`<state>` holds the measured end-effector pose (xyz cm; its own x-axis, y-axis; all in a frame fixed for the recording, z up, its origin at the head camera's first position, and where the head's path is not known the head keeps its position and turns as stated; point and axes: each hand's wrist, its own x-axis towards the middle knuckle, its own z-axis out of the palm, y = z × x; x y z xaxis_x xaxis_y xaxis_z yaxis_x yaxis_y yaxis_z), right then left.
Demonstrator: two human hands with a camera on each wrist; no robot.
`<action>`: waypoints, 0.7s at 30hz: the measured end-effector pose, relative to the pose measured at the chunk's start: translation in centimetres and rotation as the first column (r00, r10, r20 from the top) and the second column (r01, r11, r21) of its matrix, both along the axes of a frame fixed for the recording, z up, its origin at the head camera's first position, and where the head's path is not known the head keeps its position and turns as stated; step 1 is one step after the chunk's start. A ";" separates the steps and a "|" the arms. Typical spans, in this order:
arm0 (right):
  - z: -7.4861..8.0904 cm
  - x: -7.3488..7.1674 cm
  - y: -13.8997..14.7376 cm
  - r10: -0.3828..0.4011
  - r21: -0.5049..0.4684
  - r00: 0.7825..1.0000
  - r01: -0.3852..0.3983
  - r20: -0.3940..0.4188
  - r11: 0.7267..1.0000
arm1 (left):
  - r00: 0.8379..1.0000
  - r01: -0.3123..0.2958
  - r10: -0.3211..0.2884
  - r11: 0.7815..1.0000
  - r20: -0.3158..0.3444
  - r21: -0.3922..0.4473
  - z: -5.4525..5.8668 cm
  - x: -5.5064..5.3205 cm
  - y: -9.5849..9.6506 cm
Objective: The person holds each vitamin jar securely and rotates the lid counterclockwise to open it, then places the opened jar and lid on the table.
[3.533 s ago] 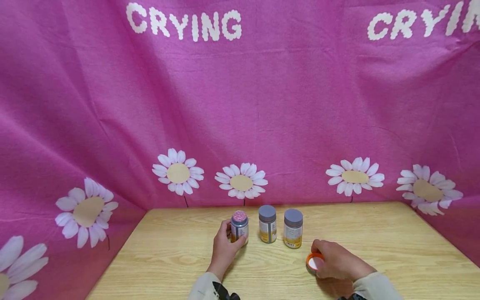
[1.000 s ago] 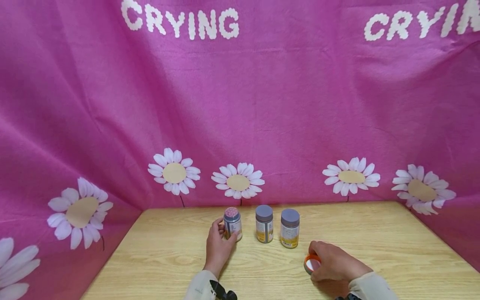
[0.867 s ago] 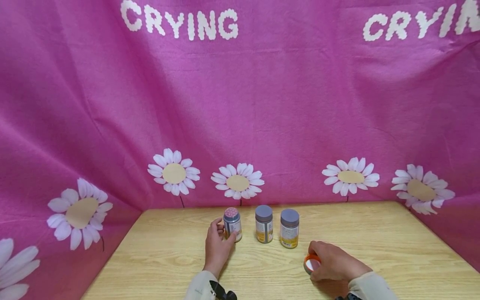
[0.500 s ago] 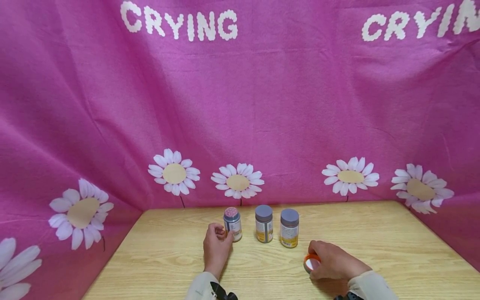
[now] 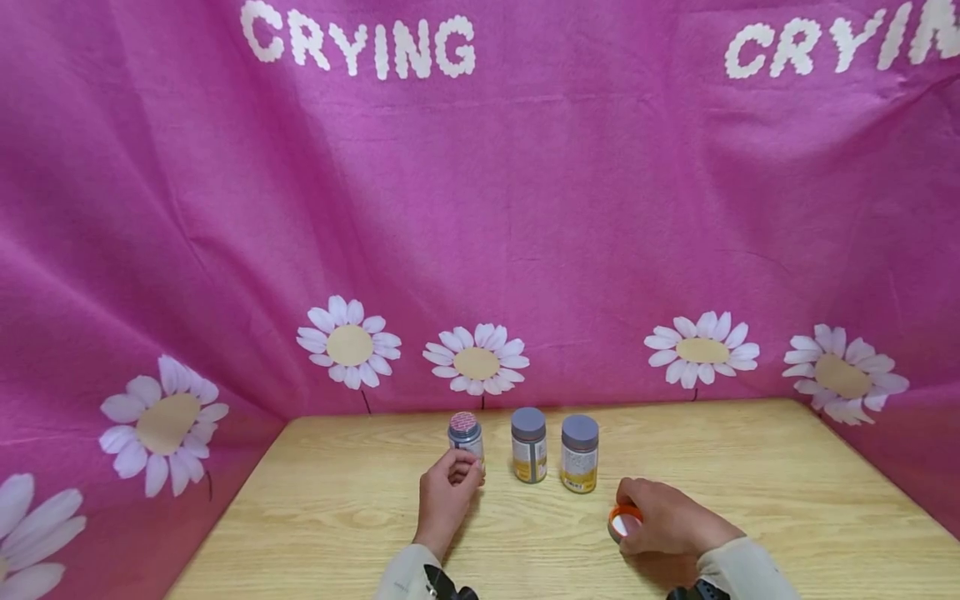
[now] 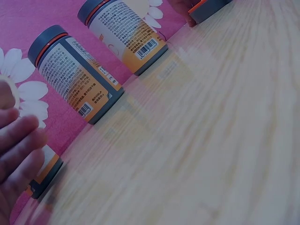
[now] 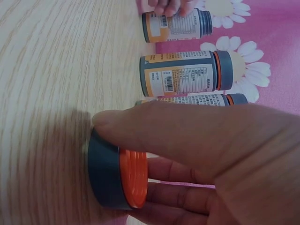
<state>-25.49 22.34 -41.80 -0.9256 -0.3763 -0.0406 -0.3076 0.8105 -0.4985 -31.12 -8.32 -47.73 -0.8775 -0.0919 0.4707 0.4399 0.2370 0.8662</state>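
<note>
A lidless jar (image 5: pixel 467 440), with a pink printed seal over its mouth, stands upright at the left of the row. In front of it is my left hand (image 5: pixel 448 493), its fingers loosely bent and holding nothing; it hides the jar's lower part in the head view. In the left wrist view those fingers (image 6: pixel 21 145) lie close by the jar; contact cannot be told. At the right, my right hand (image 5: pixel 673 518) pinches a grey screw lid (image 7: pixel 107 171) by its rim. The lid's orange inside faces up, and it sits at the table surface.
Two capped jars, a middle one (image 5: pixel 529 446) and a right one (image 5: pixel 580 454), stand upright between my hands. They share the wooden table (image 5: pixel 540 550). A pink cloth (image 5: pixel 585 208) with daisies hangs behind the table's far edge.
My left hand has released the lidless jar and moved round to its front, fingers curling loosely. That jar stays put. My right hand keeps holding the lid in the same place.
</note>
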 end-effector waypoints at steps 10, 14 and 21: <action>0.1 0.0 -0.2 -0.040 0.015 0.999 0.039 0.032 0.999 | 0.966 0.252 -0.249 0.967 0.065 -0.033 -0.3 -0.3 0.2; 0.1 -0.1 -0.2 -0.015 0.017 1.000 0.015 0.011 1.000 | 0.925 0.360 -0.357 0.933 0.131 0.006 -0.4 -0.3 0.5; 0.0 -0.1 0.0 -0.001 0.017 1.000 0.002 -0.006 1.000 | 0.917 0.368 -0.359 0.929 0.175 -0.025 0.4 0.0 1.9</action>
